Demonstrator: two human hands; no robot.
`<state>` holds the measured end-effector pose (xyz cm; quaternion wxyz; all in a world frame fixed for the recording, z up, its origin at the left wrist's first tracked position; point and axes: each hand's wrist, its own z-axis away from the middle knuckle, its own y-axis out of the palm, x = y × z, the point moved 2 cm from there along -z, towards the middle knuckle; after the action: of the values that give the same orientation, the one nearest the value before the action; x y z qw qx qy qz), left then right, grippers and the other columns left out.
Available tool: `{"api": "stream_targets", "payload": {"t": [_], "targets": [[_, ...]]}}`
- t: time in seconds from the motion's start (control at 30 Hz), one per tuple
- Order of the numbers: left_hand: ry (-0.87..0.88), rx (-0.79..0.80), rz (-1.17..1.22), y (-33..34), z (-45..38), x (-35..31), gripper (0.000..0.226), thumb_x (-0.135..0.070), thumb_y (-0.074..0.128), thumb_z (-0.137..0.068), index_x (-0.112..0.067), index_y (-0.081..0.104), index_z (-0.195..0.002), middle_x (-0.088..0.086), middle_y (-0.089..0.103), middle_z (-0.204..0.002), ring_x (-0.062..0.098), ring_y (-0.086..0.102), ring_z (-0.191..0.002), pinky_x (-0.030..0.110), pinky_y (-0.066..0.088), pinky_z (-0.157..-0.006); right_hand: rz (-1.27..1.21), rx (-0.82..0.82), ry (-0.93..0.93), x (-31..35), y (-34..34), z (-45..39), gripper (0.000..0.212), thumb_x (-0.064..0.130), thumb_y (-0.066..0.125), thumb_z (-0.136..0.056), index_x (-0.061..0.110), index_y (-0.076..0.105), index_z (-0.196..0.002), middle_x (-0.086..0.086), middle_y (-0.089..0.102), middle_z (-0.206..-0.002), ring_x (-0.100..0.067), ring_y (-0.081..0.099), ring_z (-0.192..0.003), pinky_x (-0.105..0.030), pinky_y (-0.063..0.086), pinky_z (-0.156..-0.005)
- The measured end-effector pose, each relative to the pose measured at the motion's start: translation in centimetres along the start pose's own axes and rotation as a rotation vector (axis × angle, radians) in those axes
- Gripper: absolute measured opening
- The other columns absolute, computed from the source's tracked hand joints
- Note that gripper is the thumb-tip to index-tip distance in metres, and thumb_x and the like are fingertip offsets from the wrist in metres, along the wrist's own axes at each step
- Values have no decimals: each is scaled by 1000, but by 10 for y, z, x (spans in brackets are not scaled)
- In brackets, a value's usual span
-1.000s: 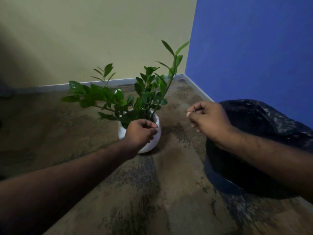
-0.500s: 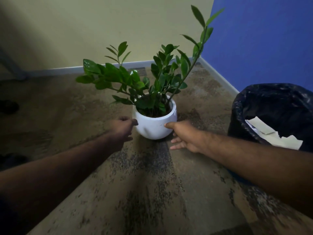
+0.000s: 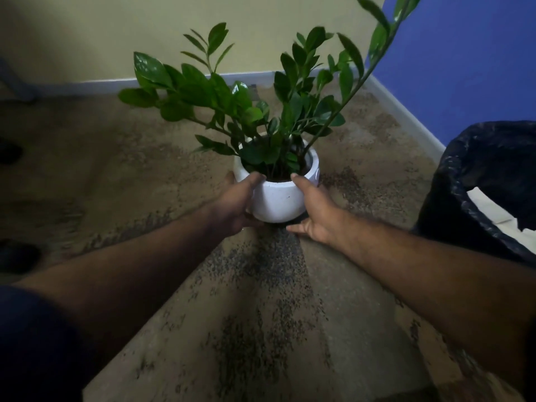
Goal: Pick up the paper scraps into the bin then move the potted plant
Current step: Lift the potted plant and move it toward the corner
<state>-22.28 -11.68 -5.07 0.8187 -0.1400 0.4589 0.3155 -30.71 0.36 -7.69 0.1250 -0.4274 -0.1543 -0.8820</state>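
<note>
I see both hands clamped on the potted plant [image 3: 275,198]: left hand [image 3: 235,203] curled round the pot's left side with the thumb at the rim, right hand [image 3: 316,210] round its right side, thumb likewise on the rim. The white pot sits low at the mottled brown floor [image 3: 261,314], near the corner where the yellow wall [image 3: 116,30] meets the blue wall [image 3: 464,53]; whether it touches the floor I cannot tell. At my right edge, the bin [image 3: 452,198], black-lined, holds pale paper scraps [image 3: 490,207], well apart from the pot.
</note>
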Motion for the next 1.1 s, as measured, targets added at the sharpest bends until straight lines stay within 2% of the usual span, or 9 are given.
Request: {"api": "stream_targets", "payload": {"t": [0.1,0.33,0.43,0.53,0.6,0.77,0.87,0.97,1.1], "targets": [[13,-17,7,3,-3,-3,61,-31,62,-83,-28,35,-137,5,40,-128,32,51,-104,48,59,-68,-36,-4,-26,-2,1,-5,61,46,67,-79,37,41,-133,-1,55,-129,-30,59,-107,-53,53,-78],[-5,-90,30,12,-8,-2,42,-21,58,-86,-16,46,-126,10,48,-123,33,50,-107,53,55,-85,-100,-39,-34,1,-1,-7,63,28,69,-75,30,45,-133,-5,56,-125,-30,56,-110,-58,53,-85],[-18,-106,24,12,-7,3,39,-15,58,-86,-11,50,-124,10,52,-112,33,51,-106,52,56,-84,-107,-38,-19,-5,-3,-2,68,27,68,-66,31,47,-131,-5,59,-124,-30,58,-108,-58,53,-83],[21,-147,1,11,2,12,35,-12,58,-83,-11,55,-118,9,57,-97,30,56,-86,53,57,-77,-101,-70,-16,-17,-7,6,63,25,65,-61,25,53,-123,-6,64,-116,-29,63,-102,-50,57,-74],[14,-202,14,14,16,19,30,-9,55,-84,-9,57,-113,8,57,-86,28,57,-72,54,55,-77,-81,-147,-14,-21,-7,17,66,28,63,-51,24,57,-116,-7,68,-110,-28,66,-95,-49,58,-77],[-107,-124,-74,22,91,27,35,-15,40,-100,-7,51,-132,8,56,-106,23,57,-93,35,49,-77,-23,-318,21,-39,-14,72,76,39,57,-41,35,52,-117,-2,66,-111,-28,65,-98,-54,54,-86],[-159,-168,-52,22,137,10,28,-17,47,-94,-11,60,-118,11,64,-111,28,60,-90,42,52,-75,25,-365,62,-28,-18,122,82,44,52,-35,36,49,-117,-2,66,-116,-29,65,-101,-54,54,-87],[-162,-261,-45,21,188,-23,16,-13,58,-83,-15,56,-99,13,67,-102,34,64,-84,45,56,-65,21,-372,92,7,-19,182,74,33,53,-43,35,51,-117,-3,67,-112,-29,67,-95,-56,56,-83],[-157,-218,-35,32,269,-104,25,-14,61,-84,-21,51,-105,7,67,-101,33,65,-89,40,54,-62,20,-375,134,83,-18,267,70,31,55,-48,31,56,-118,-4,69,-107,-26,67,-93,-55,57,-81]]}}
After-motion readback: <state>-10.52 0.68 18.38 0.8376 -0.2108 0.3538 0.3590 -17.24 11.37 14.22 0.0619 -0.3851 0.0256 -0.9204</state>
